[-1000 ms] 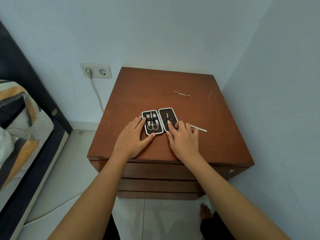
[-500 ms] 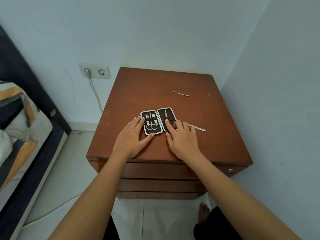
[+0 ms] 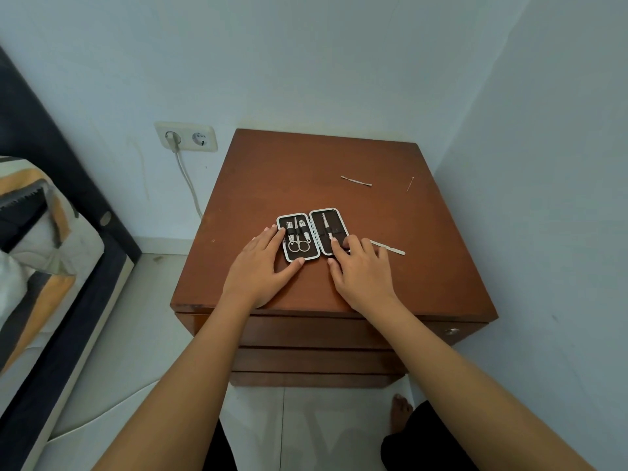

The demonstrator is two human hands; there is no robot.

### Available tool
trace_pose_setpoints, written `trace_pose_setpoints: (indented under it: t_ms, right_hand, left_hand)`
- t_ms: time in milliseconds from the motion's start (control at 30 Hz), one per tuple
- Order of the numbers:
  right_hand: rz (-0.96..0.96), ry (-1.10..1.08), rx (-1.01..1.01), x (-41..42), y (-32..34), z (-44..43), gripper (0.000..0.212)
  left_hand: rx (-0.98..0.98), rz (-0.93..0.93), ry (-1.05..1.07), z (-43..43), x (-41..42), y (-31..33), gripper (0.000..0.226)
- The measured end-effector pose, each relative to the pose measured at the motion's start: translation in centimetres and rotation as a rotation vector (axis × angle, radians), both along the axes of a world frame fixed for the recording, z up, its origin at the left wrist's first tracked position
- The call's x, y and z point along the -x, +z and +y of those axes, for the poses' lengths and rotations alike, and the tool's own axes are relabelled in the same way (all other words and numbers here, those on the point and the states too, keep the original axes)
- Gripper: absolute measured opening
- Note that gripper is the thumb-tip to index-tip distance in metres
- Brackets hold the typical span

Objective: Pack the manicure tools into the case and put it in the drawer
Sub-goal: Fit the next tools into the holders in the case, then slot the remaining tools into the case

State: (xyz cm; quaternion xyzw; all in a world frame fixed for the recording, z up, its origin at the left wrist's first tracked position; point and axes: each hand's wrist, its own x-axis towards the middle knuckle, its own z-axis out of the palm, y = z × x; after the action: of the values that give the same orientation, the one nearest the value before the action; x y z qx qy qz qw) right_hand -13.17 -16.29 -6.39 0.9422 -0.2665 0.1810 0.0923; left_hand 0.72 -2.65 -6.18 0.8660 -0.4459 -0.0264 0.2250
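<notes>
A small manicure case (image 3: 312, 214) lies open on the brown nightstand (image 3: 306, 171). Its left half holds scissors (image 3: 298, 245) and clippers under straps; its right half holds one slim tool (image 3: 327, 225). My left hand (image 3: 261, 270) lies flat against the case's left edge, fingers apart. My right hand (image 3: 360, 270) rests at the case's right half, with the index fingertip pressing on the slim tool's lower end. A metal file (image 3: 390, 248) lies just right of my right hand. Two more loose tools, a thin pusher (image 3: 356, 181) and a pin-like stick (image 3: 410, 184), lie farther back.
Closed drawers (image 3: 316, 334) stack under the nightstand top, with a knob (image 3: 452, 331) at the right. Walls close in behind and on the right. A bed (image 3: 44, 253) stands to the left, a wall socket with cable (image 3: 185, 137) beside it. A bare foot (image 3: 401, 413) is on the floor tiles.
My right index finger has slid a little up along the slim tool in the case's right half. The left hand and the case stay put.
</notes>
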Motion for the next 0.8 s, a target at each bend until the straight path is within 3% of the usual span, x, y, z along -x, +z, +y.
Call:
trace_pose_setpoints:
  t_ms: [233, 367, 467, 567, 800]
  right_hand:
    - [0.01, 0.008, -0.1, 0.4, 0.3, 0.5, 0.038]
    - [-0.155, 0.015, -0.335, 1.9, 1.1, -0.5, 0.034]
    - [-0.3, -0.136, -0.471, 3.8, 1.8, -2.9, 0.028]
    - [-0.266, -0.26, -0.589, 5.4, 2.1, -5.6, 0.026]
    - [-0.194, -0.306, -0.854, 4.9, 3.3, -8.5, 0.006]
  left_hand:
    - [0.008, 0.0, -0.001, 0.0, 0.0, 0.1, 0.073]
    - [0.006, 0.008, -0.009, 0.1, 0.1, 0.2, 0.073]
    - [0.004, 0.015, -0.007, 0.1, 0.1, 0.2, 0.073]
    - [0.003, 0.011, -0.007, 0.1, 0.1, 0.3, 0.073]
    - [-0.01, 0.005, -0.003, 0.0, 0.0, 0.1, 0.073]
